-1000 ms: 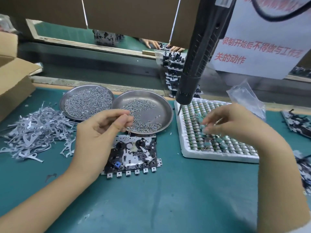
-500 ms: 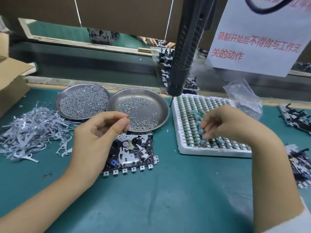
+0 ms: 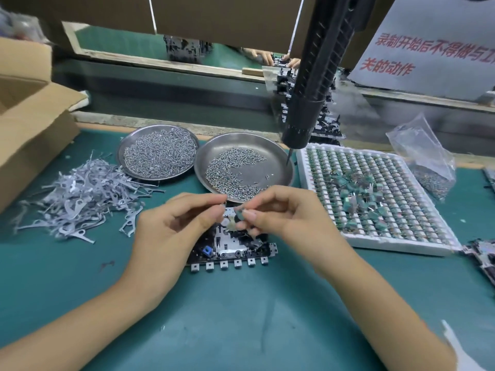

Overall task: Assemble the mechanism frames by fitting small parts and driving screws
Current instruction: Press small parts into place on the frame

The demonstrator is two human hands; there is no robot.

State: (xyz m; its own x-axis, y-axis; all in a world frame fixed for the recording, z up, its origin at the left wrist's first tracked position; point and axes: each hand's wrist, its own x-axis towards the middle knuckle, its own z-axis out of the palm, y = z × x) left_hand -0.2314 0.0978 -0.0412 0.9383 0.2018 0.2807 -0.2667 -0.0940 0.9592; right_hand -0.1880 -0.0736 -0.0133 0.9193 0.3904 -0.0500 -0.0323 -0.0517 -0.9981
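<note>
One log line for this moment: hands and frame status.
left hand: pinching, item unclear | right hand: pinches small green part | mechanism frame: on mat, under hands | screwdriver: hanging, untouched

Both hands cover the upper part of the mechanism frame (image 3: 230, 250) at centre frame. The left hand (image 3: 171, 231) and right hand (image 3: 284, 218) meet fingertip to fingertip over it; a small greenish part (image 3: 239, 215) shows between them, blurred, and whether the left fingers pinch anything cannot be told. The black driver (image 3: 318, 70) runs off the top edge. The red-lettered sign (image 3: 428, 49) is cut at upper right, the cardboard box (image 3: 29, 124) at left. Another person's hands (image 3: 263, 56), possibly two, are partly hidden behind the driver.
</note>
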